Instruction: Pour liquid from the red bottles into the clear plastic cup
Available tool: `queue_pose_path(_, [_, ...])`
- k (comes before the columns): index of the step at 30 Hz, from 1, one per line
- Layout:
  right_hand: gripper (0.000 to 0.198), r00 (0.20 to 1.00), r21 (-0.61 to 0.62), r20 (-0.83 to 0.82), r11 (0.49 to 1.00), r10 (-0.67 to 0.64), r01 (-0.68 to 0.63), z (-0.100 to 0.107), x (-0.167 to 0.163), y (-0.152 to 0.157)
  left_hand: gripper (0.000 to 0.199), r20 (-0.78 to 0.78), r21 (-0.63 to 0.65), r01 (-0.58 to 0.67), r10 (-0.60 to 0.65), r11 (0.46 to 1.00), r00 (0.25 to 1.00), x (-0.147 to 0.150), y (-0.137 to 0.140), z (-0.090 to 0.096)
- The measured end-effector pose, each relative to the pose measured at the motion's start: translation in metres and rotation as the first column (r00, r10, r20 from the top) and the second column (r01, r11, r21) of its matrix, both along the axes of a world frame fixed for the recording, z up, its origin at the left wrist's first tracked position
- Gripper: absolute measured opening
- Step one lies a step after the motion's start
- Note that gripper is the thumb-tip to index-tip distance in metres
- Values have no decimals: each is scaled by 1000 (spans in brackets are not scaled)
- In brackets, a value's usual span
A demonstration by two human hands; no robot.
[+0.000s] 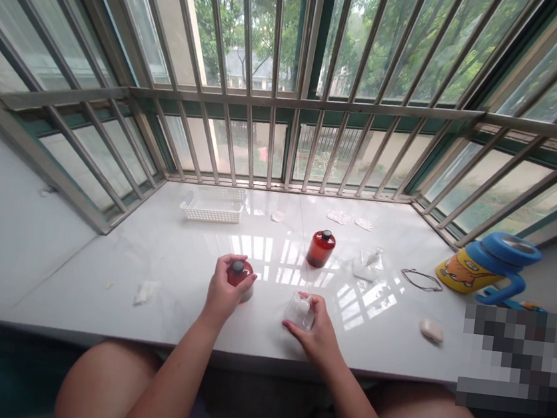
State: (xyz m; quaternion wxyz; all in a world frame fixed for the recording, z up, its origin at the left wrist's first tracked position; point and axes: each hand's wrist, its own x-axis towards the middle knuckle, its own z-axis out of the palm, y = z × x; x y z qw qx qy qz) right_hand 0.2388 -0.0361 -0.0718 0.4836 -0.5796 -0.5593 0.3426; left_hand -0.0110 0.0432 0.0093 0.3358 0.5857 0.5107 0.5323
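While I sit with both knees under the white bench (pixel 116 264), my two forearms reach forward over its near edge. Taking the standing red bottle (pixel 321 248) at the middle of the bench as my mark: my left hand (pixel 223 290) lies nearer me and to its left, fingers curled around a second red bottle (pixel 241 275), thumb on one side and the others wrapped over the far side. That bottle is red-brown with a dark cap, upright on the bench. My right hand (pixel 317 331) lies nearer me, almost straight below the mark, fingers closed lightly on a small clear bottle (pixel 300 310) with a white top, which rests on the bench.

Largest first by count: one blue and yellow cup (pixel 490 267) lies on its side far right of the mark; one white basket (pixel 213 203) sits beyond and left of it; two red bottles in all; one clear bag (pixel 367 265) just right of it; one wire loop (pixel 421 280) further right; one small white piece (pixel 431 330) right and nearer me.
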Motion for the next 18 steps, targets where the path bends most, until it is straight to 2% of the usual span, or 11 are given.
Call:
queue_pose_path(4, [71,1000,10,-5,1000,-26,26,2,0,0,48,-4,-8,1,-1,1000,1000,0,0,0])
queue_pose_path(8, [62,1000,6,6,1000,-17,17,2,0,-1,48,-3,-11,3,-3,1000,1000,1,-1,1])
queue_pose_path(11, [71,1000,23,16,1000,7,-8,3,0,0,47,3,-7,4,-4,1000,1000,1,-1,2])
queue_pose_path(16, [62,999,17,48,1000,-27,26,4,1,-1,46,5,9,-4,4,1000,1000,1,-1,2])
queue_pose_path(18, [68,999,16,51,1000,1,-2,2,1,-1,46,6,6,-3,3,1000,1000,1,0,1])
